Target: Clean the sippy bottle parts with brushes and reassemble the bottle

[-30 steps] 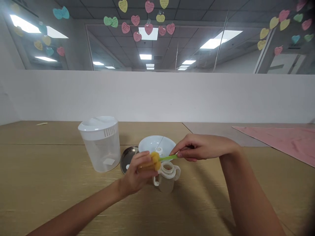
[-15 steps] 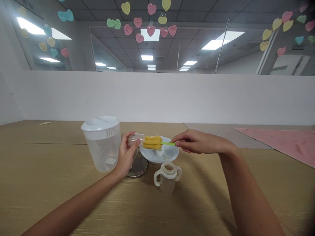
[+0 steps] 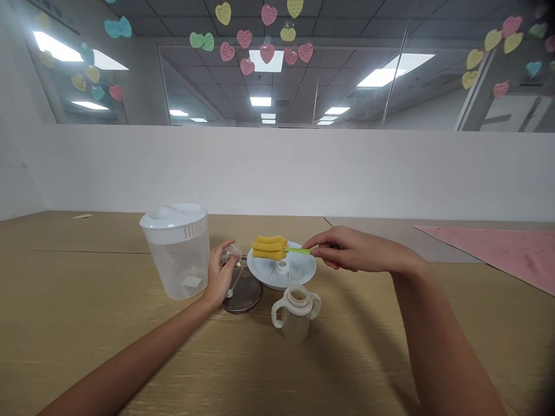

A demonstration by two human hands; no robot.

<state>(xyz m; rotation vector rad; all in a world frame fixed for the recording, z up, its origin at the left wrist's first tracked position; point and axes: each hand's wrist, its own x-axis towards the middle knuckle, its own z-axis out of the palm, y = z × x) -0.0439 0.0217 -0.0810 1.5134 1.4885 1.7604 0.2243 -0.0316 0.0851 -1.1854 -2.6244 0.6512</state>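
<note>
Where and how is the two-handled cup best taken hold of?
I would grip the two-handled cup by its left handle, coming from the left: the cup stands upright, and that handle curves outward, leaving a visible gap beside its wall.

Handwriting on the heart-shaped notes [image 3: 306, 52] — all of it illegibly small.
</note>
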